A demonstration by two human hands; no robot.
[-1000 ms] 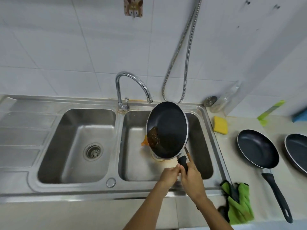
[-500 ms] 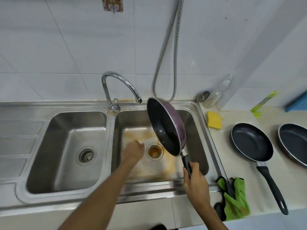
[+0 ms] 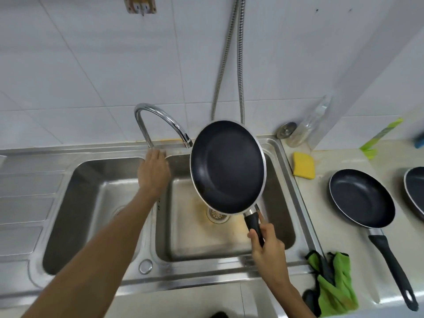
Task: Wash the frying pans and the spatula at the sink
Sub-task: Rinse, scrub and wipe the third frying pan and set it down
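White wall tiles (image 3: 68,65) backed a steel double sink (image 3: 296,180) set into a pale surface (image 3: 325,237), as seen from the head camera. Over the right basin (image 3: 229,239), whose floor was stained orange-brown around the drain (image 3: 216,215), a black frying pan (image 3: 227,166) was held tilted, its dark inside turned toward the camera and its far rim just beside the spout of the curved tap (image 3: 158,115). The pan's black handle (image 3: 253,224) was gripped by the right hand (image 3: 268,249), the fingers closed around it, low and to the right of the pan's bowl. The left hand (image 3: 153,173) was stretched out well to the left of the pan, at the foot of the tap on the ridge between the two basins; its fingers were hidden from view, so how far they were closed, and whether anything was grasped, could not be told. On the surface to the right, a second frying pan (image 3: 362,198) lay flat with its handle pointing toward the camera, and a third pan (image 3: 415,187) was cut off by the edge. A yellow sponge (image 3: 304,165) lay near the sink's back corner, and a green cloth (image 3: 337,290) was bunched by the front edge.
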